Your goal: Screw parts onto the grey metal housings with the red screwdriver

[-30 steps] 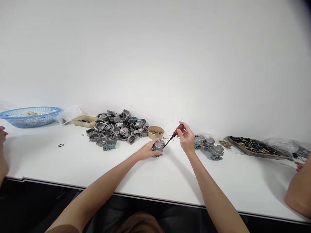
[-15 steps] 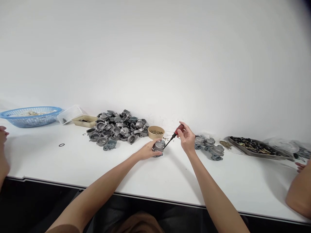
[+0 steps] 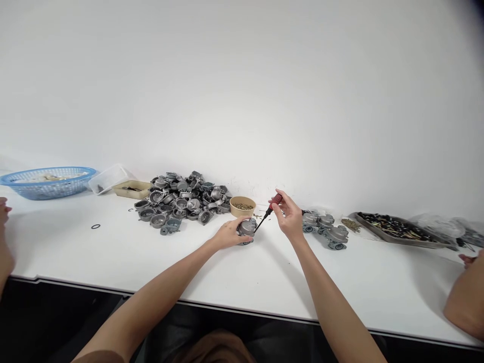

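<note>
A person's left hand (image 3: 228, 234) steadies a grey metal housing (image 3: 247, 228) mid-bench (image 3: 242, 280), fingers closed around its left side, while the right hand (image 3: 290, 219) pinches a red-handled screwdriver (image 3: 267, 212) in its fingers, the tip at the housing's right edge. A heap of metal parts (image 3: 185, 199) lies far left, beside a tan bowl (image 3: 242, 214); more housings (image 3: 336, 236) stand to the right.

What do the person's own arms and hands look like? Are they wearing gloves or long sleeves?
No gloves: the left hand and right hand are both bare, with ordinary fingers and thumbs. No sleeve covers the left forearm or right forearm, and no watch or bracelet shows on either wrist. Fingernails are too small to make out.
</note>
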A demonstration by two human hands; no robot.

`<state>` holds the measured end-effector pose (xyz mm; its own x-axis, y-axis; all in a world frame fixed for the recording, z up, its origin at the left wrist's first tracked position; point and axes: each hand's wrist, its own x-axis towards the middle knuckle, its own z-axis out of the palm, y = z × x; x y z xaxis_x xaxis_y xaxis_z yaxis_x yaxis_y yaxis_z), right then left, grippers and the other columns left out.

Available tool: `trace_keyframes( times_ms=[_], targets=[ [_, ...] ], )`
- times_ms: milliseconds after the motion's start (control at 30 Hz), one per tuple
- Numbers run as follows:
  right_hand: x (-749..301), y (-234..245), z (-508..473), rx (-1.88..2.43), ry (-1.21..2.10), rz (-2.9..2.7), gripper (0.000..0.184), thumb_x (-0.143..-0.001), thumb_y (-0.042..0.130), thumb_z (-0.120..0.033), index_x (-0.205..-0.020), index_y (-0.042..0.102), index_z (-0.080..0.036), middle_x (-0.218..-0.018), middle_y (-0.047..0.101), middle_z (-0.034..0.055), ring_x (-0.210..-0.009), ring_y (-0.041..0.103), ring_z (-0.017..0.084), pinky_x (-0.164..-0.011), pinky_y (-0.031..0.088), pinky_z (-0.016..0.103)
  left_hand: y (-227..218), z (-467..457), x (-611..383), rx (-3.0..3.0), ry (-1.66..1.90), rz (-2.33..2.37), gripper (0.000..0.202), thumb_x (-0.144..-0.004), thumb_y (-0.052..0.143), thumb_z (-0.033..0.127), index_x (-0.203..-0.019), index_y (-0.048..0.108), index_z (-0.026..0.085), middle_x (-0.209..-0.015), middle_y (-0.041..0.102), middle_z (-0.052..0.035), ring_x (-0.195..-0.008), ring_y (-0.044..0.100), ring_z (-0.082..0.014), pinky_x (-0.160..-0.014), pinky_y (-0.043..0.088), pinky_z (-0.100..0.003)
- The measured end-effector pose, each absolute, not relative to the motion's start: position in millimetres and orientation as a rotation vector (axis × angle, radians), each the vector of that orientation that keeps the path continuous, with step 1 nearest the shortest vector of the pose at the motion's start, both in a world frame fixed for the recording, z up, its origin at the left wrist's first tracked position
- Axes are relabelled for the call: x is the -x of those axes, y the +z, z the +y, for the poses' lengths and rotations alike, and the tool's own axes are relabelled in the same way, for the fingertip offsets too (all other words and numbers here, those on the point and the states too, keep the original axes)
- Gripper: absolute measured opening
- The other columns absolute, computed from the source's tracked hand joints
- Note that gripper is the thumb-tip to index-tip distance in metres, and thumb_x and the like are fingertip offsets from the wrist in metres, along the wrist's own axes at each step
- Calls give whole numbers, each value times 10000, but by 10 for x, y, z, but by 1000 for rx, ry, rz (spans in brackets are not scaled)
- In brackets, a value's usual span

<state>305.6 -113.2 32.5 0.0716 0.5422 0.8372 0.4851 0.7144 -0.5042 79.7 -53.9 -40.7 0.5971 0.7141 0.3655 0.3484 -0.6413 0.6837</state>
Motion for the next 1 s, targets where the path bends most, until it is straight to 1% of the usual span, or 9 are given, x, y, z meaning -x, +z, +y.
trace_keyframes(
  times_ms=[133,267,333,467,567,700,767,867,1000],
  targets=[
    [-3004,324,-1118,793,282,-1551,542,-913,658,-412,-1406,513,-238,-1178,659,119,-907,728,236,-893,588,436,-389,-567,-807,-2309,865,876,757,-756,775,556,-1432,490,368,-1298,661,10,-1148,614,-286,-1000,470,-382],
    [-2995,324,-1090,922,187,-1434,542,-785,799,-407,-1264,605,-244,-1012,649,50,-739,691,181,-736,609,359,-369,-598,-817,-2339,874,862,753,-756,781,532,-1433,491,377,-1329,647,20,-1173,607,-285,-1019,453,-379],
    [-2996,319,-1099,926,146,-1443,502,-796,790,-398,-1239,613,-243,-996,641,45,-750,680,177,-727,602,343,-360,-614,-824,-2350,873,859,753,-755,783,519,-1436,492,383,-1334,645,24,-1179,607,-282,-1020,452,-371],
    [-2949,298,-1124,800,285,-1540,454,-899,672,-407,-1304,558,-237,-1140,647,102,-861,711,210,-819,602,390,-355,-627,-840,-2386,865,886,714,-751,784,503,-1408,530,390,-1321,655,24,-1188,607,-285,-1026,451,-372],
    [-2910,281,-1093,832,336,-1480,513,-859,721,-414,-1310,558,-232,-1105,663,99,-825,721,213,-826,607,408,-354,-623,-845,-2394,858,929,694,-750,783,515,-1391,550,387,-1288,675,19,-1162,621,-294,-1019,456,-391],
    [-2957,258,-1017,973,262,-1319,584,-760,805,-438,-1269,602,-237,-1015,659,65,-731,697,196,-725,620,375,-339,-628,-836,-2349,855,969,686,-748,778,530,-1382,557,387,-1258,688,19,-1135,627,-300,-1009,463,-406],
    [-3014,240,-989,990,248,-1277,581,-777,782,-455,-1283,608,-228,-1017,661,73,-725,691,193,-701,619,370,-329,-633,-830,-2322,854,982,680,-747,775,531,-1376,562,384,-1259,685,20,-1140,619,-297,-1015,461,-405],
    [-3091,207,-956,919,330,-1282,609,-831,720,-457,-1365,565,-208,-1077,673,106,-801,713,216,-772,617,407,-322,-633,-825,-2281,863,1006,677,-743,770,540,-1367,567,377,-1251,684,22,-1139,611,-292,-1001,475,-399],
    [-3144,182,-903,915,344,-1288,649,-780,772,-433,-1355,569,-209,-1022,672,82,-784,692,203,-748,619,400,-329,-615,-823,-2267,884,1015,672,-737,768,548,-1355,585,355,-1227,693,9,-1120,618,-296,-1003,487,-408]
  ],
)
